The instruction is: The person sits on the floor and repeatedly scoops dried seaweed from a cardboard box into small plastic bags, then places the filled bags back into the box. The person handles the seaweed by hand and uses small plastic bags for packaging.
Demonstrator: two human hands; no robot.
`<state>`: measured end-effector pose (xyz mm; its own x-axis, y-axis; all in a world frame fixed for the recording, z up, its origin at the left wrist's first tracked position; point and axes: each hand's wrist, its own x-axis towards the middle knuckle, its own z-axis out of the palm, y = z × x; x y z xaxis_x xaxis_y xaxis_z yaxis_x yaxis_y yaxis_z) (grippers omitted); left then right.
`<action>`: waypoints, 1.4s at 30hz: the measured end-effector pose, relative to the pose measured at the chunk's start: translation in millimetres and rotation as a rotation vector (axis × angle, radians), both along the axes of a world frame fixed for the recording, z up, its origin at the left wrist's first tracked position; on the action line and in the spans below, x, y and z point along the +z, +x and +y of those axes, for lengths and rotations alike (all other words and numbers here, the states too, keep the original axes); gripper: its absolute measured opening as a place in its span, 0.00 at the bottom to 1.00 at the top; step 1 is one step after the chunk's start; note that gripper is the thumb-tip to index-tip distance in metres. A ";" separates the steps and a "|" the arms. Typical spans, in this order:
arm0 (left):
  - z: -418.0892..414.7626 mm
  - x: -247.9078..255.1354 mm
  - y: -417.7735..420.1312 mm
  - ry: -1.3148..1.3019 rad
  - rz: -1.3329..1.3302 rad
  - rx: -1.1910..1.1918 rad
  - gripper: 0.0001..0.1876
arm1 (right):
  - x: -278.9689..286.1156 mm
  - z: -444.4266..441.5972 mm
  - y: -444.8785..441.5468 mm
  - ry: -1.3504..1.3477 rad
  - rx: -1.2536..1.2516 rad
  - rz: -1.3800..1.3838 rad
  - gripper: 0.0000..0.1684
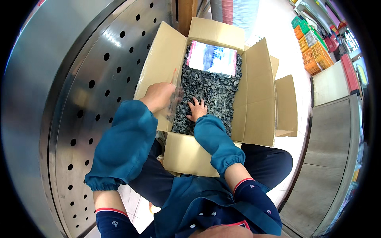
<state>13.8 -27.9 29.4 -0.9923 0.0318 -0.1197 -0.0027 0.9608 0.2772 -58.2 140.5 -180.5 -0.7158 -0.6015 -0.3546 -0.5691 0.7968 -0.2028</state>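
An open cardboard box (259, 98) stands between my knees, filled with dark, curled dried pieces (208, 89) that look like wood ear fungus. My right hand (198, 109) rests on these pieces with its fingers spread, holding nothing. Over the box's left side, my left hand (159, 94) is closed on clear plastic film (174, 104), blurred and hanging into the box. A thin red strip (173, 76) sticks up beside that hand. At the far end, a flat printed plastic packet (212, 58) with pink edges lies on top of the dried pieces.
A metal panel with round holes (113, 80) rises close on the left. Behind the box stands a large striped sack (235, 15). Another cardboard box (287, 107) is to the right. Farther right are stacked plastic crates (317, 56) and a grey cabinet (321, 154).
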 end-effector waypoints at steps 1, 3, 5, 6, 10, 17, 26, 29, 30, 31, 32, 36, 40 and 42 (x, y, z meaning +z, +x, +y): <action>3.1 4.2 0.4 -0.017 -0.019 0.028 0.06 | 3.0 -1.6 -0.5 0.051 0.005 0.009 0.41; 2.9 3.8 -1.3 0.004 -0.030 0.023 0.04 | 15.4 4.8 -5.2 0.030 0.022 -0.036 0.40; 4.0 2.7 -0.7 0.066 -0.033 0.043 0.02 | 11.3 22.3 -12.9 -0.081 0.086 -0.009 0.39; 4.0 1.2 -0.6 0.069 -0.045 0.025 0.04 | 16.9 26.5 -14.7 -0.040 0.073 -0.038 0.38; 1.3 -9.1 -3.1 0.099 -0.088 -0.023 0.12 | 28.7 43.9 -13.9 0.054 0.018 -0.128 0.36; 6.6 -15.9 -4.8 0.195 -0.090 -0.038 0.21 | 4.4 75.5 -0.3 -0.029 -0.005 -0.147 0.30; 15.3 -36.8 -3.5 0.347 -0.081 -0.023 0.31 | 138.1 58.7 11.5 -1.394 -0.619 -1.052 0.12; 34.2 -17.9 -11.9 0.437 -0.163 -0.038 0.24 | 186.2 36.8 21.3 -1.490 -0.526 -1.168 0.14; 37.8 -9.0 -10.9 0.467 -0.220 -0.030 0.22 | 184.6 26.8 24.7 -1.466 -0.486 -1.133 0.14; 36.6 -14.4 -11.0 0.523 -0.189 -0.028 0.20 | 183.2 20.0 26.1 -1.441 -0.445 -1.099 0.15; 33.8 -25.6 -12.5 0.579 -0.158 -0.026 0.18 | 184.8 19.2 23.5 -1.341 -0.368 -0.937 0.16; 34.3 -26.6 -13.4 0.678 -0.180 0.040 0.22 | 135.2 24.3 0.6 -1.094 -0.040 -0.362 0.27; 35.7 -20.1 -9.8 0.567 -0.207 0.025 0.29 | 164.7 41.1 2.3 -0.802 0.019 -0.214 0.25; 36.8 -18.7 -11.1 0.563 -0.277 0.019 0.32 | 180.5 43.1 4.1 -0.782 -0.087 0.020 0.22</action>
<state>2.7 8.9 10.6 -0.9277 0.1479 -0.3429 -0.1626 0.6667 0.7274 -54.0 183.6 0.0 -0.7734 -0.6129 0.1619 -0.5209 0.4688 -0.7133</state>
